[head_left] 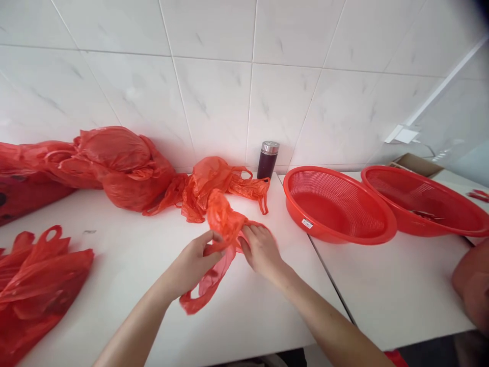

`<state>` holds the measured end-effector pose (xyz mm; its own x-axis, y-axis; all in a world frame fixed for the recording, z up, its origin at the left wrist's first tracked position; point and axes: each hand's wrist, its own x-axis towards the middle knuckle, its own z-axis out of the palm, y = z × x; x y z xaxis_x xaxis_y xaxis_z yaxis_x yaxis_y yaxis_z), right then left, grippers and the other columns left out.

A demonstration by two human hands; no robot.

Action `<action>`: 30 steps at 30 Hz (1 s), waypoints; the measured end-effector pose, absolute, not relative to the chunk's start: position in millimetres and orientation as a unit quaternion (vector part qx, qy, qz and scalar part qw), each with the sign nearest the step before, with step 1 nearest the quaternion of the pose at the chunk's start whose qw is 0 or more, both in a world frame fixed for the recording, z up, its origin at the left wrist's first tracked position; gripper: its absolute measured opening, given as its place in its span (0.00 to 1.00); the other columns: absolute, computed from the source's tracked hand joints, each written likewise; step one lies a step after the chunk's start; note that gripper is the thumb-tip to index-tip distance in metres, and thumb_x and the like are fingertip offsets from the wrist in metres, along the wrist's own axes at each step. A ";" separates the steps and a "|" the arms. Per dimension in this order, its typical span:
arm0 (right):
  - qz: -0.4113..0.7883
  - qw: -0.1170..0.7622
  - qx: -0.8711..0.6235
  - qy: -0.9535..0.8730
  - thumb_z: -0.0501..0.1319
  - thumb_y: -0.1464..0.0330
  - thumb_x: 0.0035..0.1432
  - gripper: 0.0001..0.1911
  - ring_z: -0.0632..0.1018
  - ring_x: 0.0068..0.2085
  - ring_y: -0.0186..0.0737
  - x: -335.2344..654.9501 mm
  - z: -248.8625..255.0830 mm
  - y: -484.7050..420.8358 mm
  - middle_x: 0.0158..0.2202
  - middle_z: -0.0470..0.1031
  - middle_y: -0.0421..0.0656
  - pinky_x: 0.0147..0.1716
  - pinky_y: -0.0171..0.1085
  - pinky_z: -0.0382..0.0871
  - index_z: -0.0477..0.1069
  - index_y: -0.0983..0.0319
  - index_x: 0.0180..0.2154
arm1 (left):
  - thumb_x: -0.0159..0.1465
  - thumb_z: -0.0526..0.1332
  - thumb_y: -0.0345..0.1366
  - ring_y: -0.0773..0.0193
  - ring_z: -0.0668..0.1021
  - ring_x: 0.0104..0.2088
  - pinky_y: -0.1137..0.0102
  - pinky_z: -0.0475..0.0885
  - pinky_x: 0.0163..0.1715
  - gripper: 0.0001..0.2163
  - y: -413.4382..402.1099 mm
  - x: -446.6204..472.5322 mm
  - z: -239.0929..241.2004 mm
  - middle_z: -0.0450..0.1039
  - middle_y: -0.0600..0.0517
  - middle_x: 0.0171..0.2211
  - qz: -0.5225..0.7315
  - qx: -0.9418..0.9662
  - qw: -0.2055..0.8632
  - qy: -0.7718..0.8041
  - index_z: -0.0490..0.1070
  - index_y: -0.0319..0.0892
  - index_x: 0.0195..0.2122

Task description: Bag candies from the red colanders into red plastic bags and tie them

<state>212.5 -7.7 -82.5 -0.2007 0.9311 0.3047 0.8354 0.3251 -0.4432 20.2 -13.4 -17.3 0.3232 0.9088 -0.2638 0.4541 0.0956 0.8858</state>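
Observation:
My left hand (pixel 193 265) and my right hand (pixel 263 251) are both closed on a thin red plastic bag (pixel 223 219) above the white table (pixel 126 270). The left hand pinches the bag's middle, and a looped handle end hangs below it onto the table. The right hand grips the bag's right side, slightly blurred. Just behind lies a crumpled heap of red bags (pixel 214 183).
Large stuffed red bags (pixel 114 165) lie at the back left, and flat red bags (pixel 34 285) at the front left. A dark flask (pixel 268 159) stands by the tiled wall. Two red mesh baskets (pixel 338 206) (pixel 428 201) sit to the right. Another person's arm (pixel 473 285) shows at the right edge.

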 end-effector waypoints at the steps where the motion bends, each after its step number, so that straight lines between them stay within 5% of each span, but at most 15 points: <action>1: 0.072 0.212 -0.593 -0.774 0.56 0.66 0.62 0.20 0.76 0.47 0.52 222.4 -86.7 -2.6 0.44 0.78 0.51 0.49 0.50 0.64 0.68 0.60 0.55 | 0.57 0.60 0.43 0.71 0.61 0.16 0.75 0.55 0.16 0.09 -13.7 9.1 -16.3 0.57 0.61 0.18 0.189 0.638 0.523 0.533 0.68 0.46 0.35; 4: 0.075 0.075 -0.620 -0.777 0.64 0.62 0.55 0.26 0.79 0.41 0.52 252.1 -83.2 -0.7 0.38 0.80 0.48 0.50 0.53 0.60 0.69 0.57 0.56 | 0.54 0.61 0.41 0.68 0.65 0.16 0.75 0.56 0.15 0.14 -2.6 -32.4 -20.6 0.60 0.61 0.18 0.171 0.638 0.487 0.572 0.68 0.48 0.42; 7: 0.117 0.018 -0.594 -0.795 0.64 0.68 0.51 0.29 0.79 0.39 0.50 266.7 -65.4 -13.7 0.37 0.81 0.44 0.41 0.43 0.65 0.69 0.54 0.56 | 0.51 0.58 0.34 0.66 0.68 0.19 0.73 0.62 0.19 0.15 17.2 -64.5 -33.0 0.65 0.59 0.21 0.246 0.635 0.307 0.665 0.67 0.49 0.41; 9: 0.141 0.005 -0.568 -0.811 0.62 0.71 0.48 0.34 0.79 0.37 0.49 266.8 -53.6 -23.0 0.36 0.81 0.43 0.33 0.38 0.63 0.67 0.51 0.58 | 0.51 0.56 0.32 0.63 0.73 0.24 0.71 0.67 0.23 0.16 23.2 -68.9 -39.0 0.71 0.55 0.29 0.280 0.628 0.223 0.691 0.67 0.49 0.43; 12: 0.149 0.006 -0.567 -0.810 0.63 0.68 0.47 0.36 0.77 0.35 0.49 261.0 -42.5 -28.3 0.35 0.80 0.43 0.28 0.37 0.60 0.65 0.52 0.60 | 0.54 0.57 0.32 0.50 0.76 0.46 0.59 0.74 0.38 0.23 9.3 -47.3 -36.2 0.67 0.45 0.51 0.345 0.651 0.114 0.667 0.66 0.49 0.52; 15: 0.153 0.011 -0.585 -0.796 0.63 0.65 0.49 0.37 0.77 0.33 0.49 256.1 -36.6 -24.8 0.31 0.78 0.44 0.26 0.36 0.58 0.62 0.53 0.62 | 0.58 0.61 0.34 0.42 0.65 0.59 0.46 0.62 0.56 0.14 -22.2 -5.5 -28.8 0.60 0.43 0.60 0.415 0.703 -0.076 0.573 0.72 0.48 0.46; 18: 0.207 -0.012 -0.576 -0.791 0.63 0.62 0.50 0.40 0.76 0.32 0.47 250.7 -30.1 -23.8 0.28 0.76 0.43 0.24 0.34 0.57 0.56 0.51 0.65 | 0.60 0.64 0.37 0.40 0.59 0.64 0.42 0.50 0.61 0.03 -39.1 35.3 -38.2 0.59 0.49 0.64 0.377 0.767 -0.118 0.506 0.78 0.49 0.33; 21: 0.265 -0.034 -0.544 -0.796 0.59 0.63 0.52 0.40 0.77 0.30 0.43 244.0 -23.6 -29.5 0.32 0.78 0.40 0.22 0.32 0.58 0.51 0.46 0.65 | 0.61 0.63 0.42 0.33 0.50 0.67 0.34 0.43 0.59 0.07 -24.9 57.3 -66.1 0.55 0.48 0.66 0.274 0.782 -0.081 0.553 0.80 0.49 0.34; 24: 0.259 -0.061 -0.535 -0.802 0.58 0.64 0.52 0.38 0.78 0.31 0.43 245.3 -22.5 -33.5 0.34 0.79 0.40 0.23 0.33 0.61 0.53 0.47 0.65 | 0.62 0.59 0.32 0.31 0.49 0.67 0.32 0.52 0.54 0.09 2.4 53.2 -89.4 0.54 0.47 0.67 0.159 0.793 -0.091 0.581 0.80 0.47 0.34; 30: 0.191 -0.053 -0.614 -0.764 0.62 0.60 0.48 0.38 0.76 0.49 0.52 290.2 -27.3 -19.4 0.53 0.75 0.46 0.38 0.39 0.68 0.62 0.55 0.62 | 0.54 0.51 0.17 0.43 0.71 0.54 0.59 0.75 0.36 0.26 20.8 10.0 -75.8 0.55 0.48 0.67 0.002 0.830 -0.043 0.557 0.79 0.49 0.45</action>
